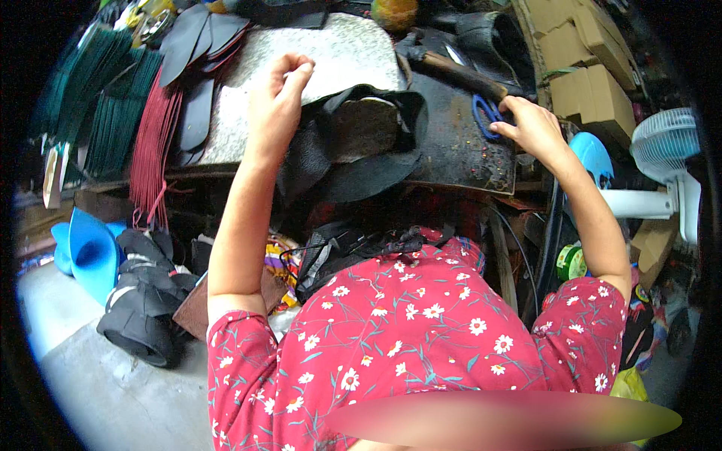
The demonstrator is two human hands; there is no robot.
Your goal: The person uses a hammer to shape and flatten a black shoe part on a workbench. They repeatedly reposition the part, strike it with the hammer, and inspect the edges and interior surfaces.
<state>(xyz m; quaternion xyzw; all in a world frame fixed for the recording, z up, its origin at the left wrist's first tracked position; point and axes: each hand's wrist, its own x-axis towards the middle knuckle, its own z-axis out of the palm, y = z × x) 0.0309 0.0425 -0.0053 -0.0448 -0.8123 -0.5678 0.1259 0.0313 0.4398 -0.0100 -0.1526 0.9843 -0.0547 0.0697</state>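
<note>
My left hand is raised over the pale speckled board. Its fingers are curled and pressed together, and anything pinched in them is too small to make out. Just right of that wrist, a black leather-like piece with an open, rounded middle hangs over the bench's front edge. At the bench's right side is my right hand, its thumb and forefinger apart. The thumb is by the blue handle of scissors; the forefinger is beside the end of a wooden-handled hammer.
Stacks of dark green sheets, red strips and grey sole-shaped pieces crowd the left. Cardboard boxes and a white fan stand right. Black rolled pieces lie on the floor.
</note>
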